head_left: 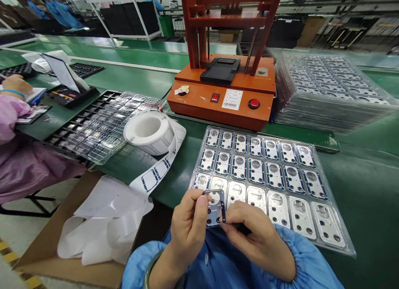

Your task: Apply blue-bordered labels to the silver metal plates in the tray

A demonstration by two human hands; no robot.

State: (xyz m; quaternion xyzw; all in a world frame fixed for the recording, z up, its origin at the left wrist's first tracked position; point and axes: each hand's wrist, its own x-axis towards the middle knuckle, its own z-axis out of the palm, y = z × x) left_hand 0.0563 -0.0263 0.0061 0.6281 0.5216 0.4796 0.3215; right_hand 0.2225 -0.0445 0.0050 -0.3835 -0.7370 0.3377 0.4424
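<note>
Head view: left hand (188, 226) and right hand (255, 243) together, pinching a thin blue-edged rectangular frame (222, 210) above a clear plastic tray (339, 249).

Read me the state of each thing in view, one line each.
Left hand, pinching the metal part
Right hand, fingertips on the part's lower edge
Metal part, held up, blue-edged frame on it
Clear tray, upper rows framed in blue, bottom row bare
Label roll, partly unwound
Orange press, upper plate raised
Cardboard box, open, holding white backing paper
</note>
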